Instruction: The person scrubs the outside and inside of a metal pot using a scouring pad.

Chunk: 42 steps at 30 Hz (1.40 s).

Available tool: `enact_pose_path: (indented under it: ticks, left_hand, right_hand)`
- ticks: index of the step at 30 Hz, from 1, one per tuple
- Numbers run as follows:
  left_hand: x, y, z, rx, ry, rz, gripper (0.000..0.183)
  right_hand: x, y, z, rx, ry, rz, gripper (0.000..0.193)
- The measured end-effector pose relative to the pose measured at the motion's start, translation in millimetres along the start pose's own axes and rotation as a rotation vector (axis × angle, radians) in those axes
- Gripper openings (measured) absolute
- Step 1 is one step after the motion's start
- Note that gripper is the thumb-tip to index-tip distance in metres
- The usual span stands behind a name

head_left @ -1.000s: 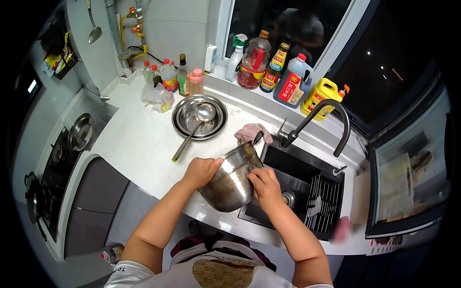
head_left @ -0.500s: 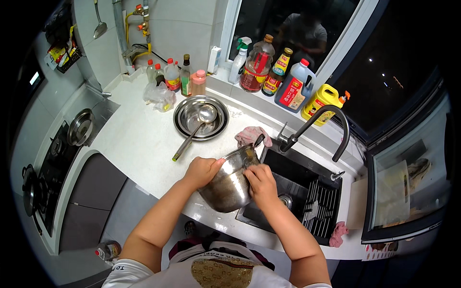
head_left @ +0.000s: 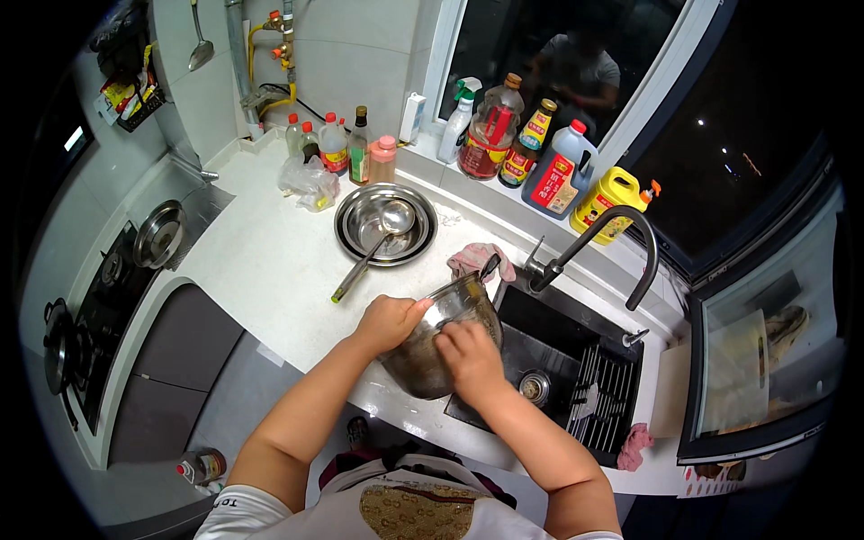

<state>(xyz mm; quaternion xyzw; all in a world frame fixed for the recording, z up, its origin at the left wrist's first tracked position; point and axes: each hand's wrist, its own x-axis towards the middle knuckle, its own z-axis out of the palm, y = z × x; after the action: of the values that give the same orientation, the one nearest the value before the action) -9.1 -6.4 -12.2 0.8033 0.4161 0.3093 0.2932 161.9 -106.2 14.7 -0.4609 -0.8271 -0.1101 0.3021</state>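
Note:
A deep stainless steel pot (head_left: 416, 362) is tilted over the counter's front edge, beside the sink. My left hand (head_left: 389, 324) grips its rim, thumb on top. Against the pot's outer side, my right hand (head_left: 472, 358) presses with curled fingers; whatever they hold, if anything, is hidden. A dark handle (head_left: 490, 265) sticks out at the pot's far side. Just behind it lies a crumpled pink cloth (head_left: 477, 256). Farther left, a ladle (head_left: 359, 273) with a green-tipped handle rests in nested steel basins (head_left: 342, 236).
The black sink (head_left: 517, 353) has a drying rack (head_left: 601, 382) and a dark curved faucet (head_left: 650, 256). Several bottles stand on the sill, including a yellow jug (head_left: 612, 200). More bottles and a plastic bag (head_left: 309, 183) are at the back left. A gas stove (head_left: 108, 288) lies far left.
My right hand has slid left and slightly down across the pot's side. The pot has turned a little; my left hand keeps its grip. The whole view has shifted slightly.

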Motion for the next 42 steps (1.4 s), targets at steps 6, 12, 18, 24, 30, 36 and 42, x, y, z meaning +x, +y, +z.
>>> enact_pose_path:
  ticks: [6, 12, 18, 24, 30, 36, 42]
  left_hand:
    - [3.9, 4.6, 7.3, 0.021, 0.034, 0.027, 0.051]
    - [4.0, 0.7, 9.3, 0.008, 0.014, 0.004, 0.052]
    - [2.7, 1.7, 9.1, 0.023, 0.063, 0.010, 0.050]
    - [4.7, 3.5, 12.3, 0.026, 0.079, 0.016, 0.052]
    - [5.3, 17.4, 7.9, 0.079, 0.004, -0.132, 0.055]
    - [3.0, 22.8, 12.2, 0.091, 0.019, -0.176, 0.057]
    - [0.4, 19.1, 16.7, 0.076, 0.100, -0.139, 0.056]
  right_hand:
    - [4.2, 24.1, -2.2, 0.010, 0.003, 0.171, 0.029]
    - [2.6, -14.0, 4.7, 0.000, -0.099, -0.067, 0.026]
    - [11.1, 5.5, -3.0, -0.012, 0.004, 0.094, 0.027]
    - [1.3, -17.2, 7.4, -0.006, -0.072, 0.035, 0.035]
    - [4.4, -0.3, 3.9, 0.065, 0.097, 0.320, 0.029]
    - [4.7, -7.9, 6.4, 0.143, 0.148, 0.335, 0.016]
    - [8.9, -8.9, 8.8, 0.163, 0.241, 0.451, 0.012]
